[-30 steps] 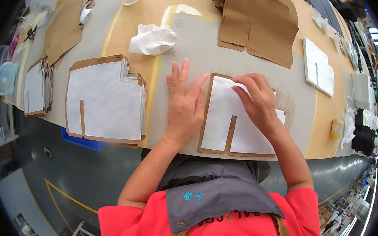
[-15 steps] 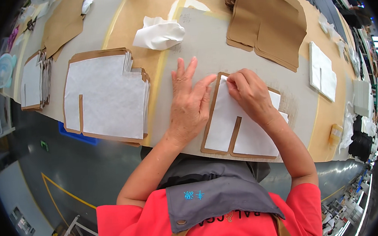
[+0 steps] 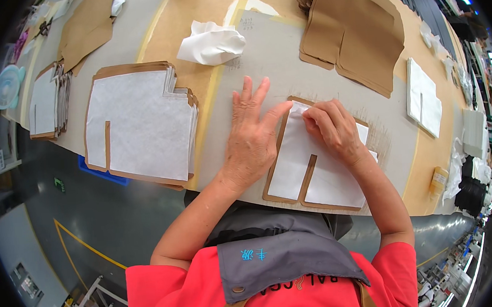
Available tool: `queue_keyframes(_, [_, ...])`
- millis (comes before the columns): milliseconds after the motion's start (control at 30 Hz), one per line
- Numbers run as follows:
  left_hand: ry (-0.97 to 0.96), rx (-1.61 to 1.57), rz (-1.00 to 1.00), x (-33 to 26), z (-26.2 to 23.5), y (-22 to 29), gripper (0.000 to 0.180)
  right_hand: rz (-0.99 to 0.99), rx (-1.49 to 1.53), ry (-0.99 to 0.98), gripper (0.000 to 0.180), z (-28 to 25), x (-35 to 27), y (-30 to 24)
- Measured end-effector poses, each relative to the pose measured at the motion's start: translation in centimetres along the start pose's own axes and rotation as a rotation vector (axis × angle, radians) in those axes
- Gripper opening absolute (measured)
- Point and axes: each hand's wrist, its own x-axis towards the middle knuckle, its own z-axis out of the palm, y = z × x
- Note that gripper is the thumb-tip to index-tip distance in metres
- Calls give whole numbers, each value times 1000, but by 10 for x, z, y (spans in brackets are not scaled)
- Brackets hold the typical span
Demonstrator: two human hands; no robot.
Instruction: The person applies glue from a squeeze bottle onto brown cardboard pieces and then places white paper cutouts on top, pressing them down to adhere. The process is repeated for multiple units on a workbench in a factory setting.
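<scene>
A brown panel with a white sheet laid on it, slit from its near edge, lies in front of me. My right hand is closed in a pinch at the white sheet's upper left part, where the sheet looks slightly raised and creased. My left hand rests with fingers spread on the grey table surface, left of the panel. Its thumb reaches the panel's far left corner. The right fingertips partly hide what they pinch.
At left stands a stack of white-faced brown panels, with a smaller stack beyond it. Plain brown panels lie at far right, white cut pieces beside them. Crumpled white paper sits ahead, a yellowish bottle at right.
The pinched right hand has shifted slightly right and nearer, and the white sheet's far left corner now looks more lifted. My left thumb has moved onto the panel's corner.
</scene>
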Motion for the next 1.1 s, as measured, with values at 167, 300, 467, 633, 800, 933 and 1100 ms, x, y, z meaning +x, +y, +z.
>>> queue_keyframes(167, [2,-3,31,5,5,1,49,-37,-1,10,25,-2,0,1])
queue_keyframes(300, [-52,60,93,11,7,1,39,-37,30,-26,29,-11,-10,4])
queue_keyframes(467, [-94,90,99,10,5,0,31,302,217,-249,40,-41,2,-2])
queue_keyframes(633, [-46,31,99,9,5,2,30,263,229,-364,22,-39,10,14])
queue_keyframes(800, [-26,39,119,9,7,-2,23,99,60,-327,18,-67,-17,-1])
queue_keyframes(933, [11,34,122,7,11,-6,28,101,25,-355,17,-107,-63,-42])
queue_keyframes(1100, [34,47,134,8,16,-7,45,271,109,-360,15,-161,-114,-117])
